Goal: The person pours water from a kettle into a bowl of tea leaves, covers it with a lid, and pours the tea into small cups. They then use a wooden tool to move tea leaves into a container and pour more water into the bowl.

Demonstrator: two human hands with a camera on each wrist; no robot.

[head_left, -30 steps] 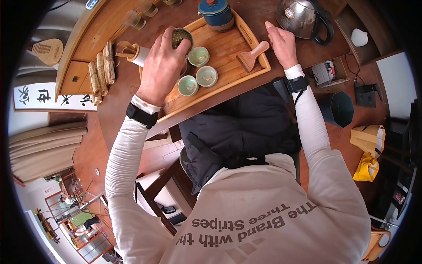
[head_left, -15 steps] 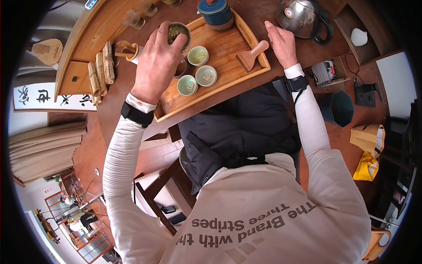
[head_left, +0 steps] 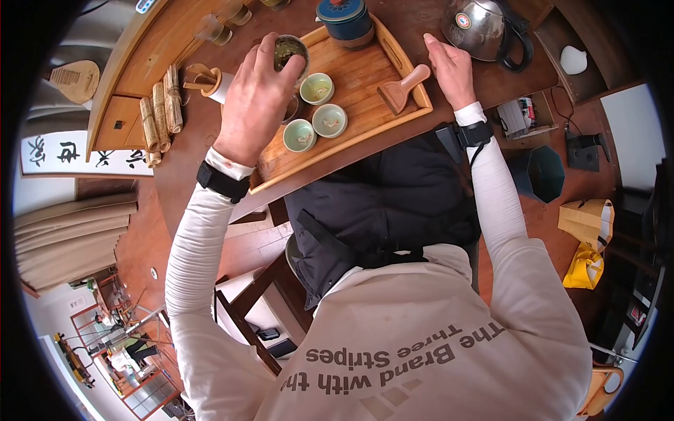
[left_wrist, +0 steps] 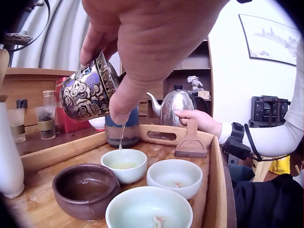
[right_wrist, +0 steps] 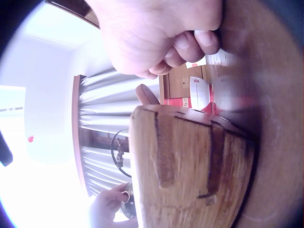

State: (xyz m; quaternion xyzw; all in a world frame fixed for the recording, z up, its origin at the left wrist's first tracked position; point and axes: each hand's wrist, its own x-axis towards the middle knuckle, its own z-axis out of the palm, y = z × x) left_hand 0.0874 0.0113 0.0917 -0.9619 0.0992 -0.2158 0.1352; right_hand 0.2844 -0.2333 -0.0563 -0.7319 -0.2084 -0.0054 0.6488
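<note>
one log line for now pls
left hand: pouring from patterned cup | liquid: falling into far pale cup | right hand: empty, beside tray

The patterned cup [left_wrist: 84,95] has shifted slightly forward, baring more brown bowl [left_wrist: 86,192].

Patterned cup [left_wrist: 88,90]: partly covered by the left hand [left_wrist: 154,42], itself cropped at the left-wrist view's top edge. Brown bowl [left_wrist: 86,192]: partly hidden beneath that hand in the head view. Blue pot [head_left: 344,27], steel kettle [head_left: 484,35]: tops cropped there; kettle badge [head_left: 463,21] lettering illegibly small. Right hand [right_wrist: 161,38]: cropped, right-wrist view.
</note>
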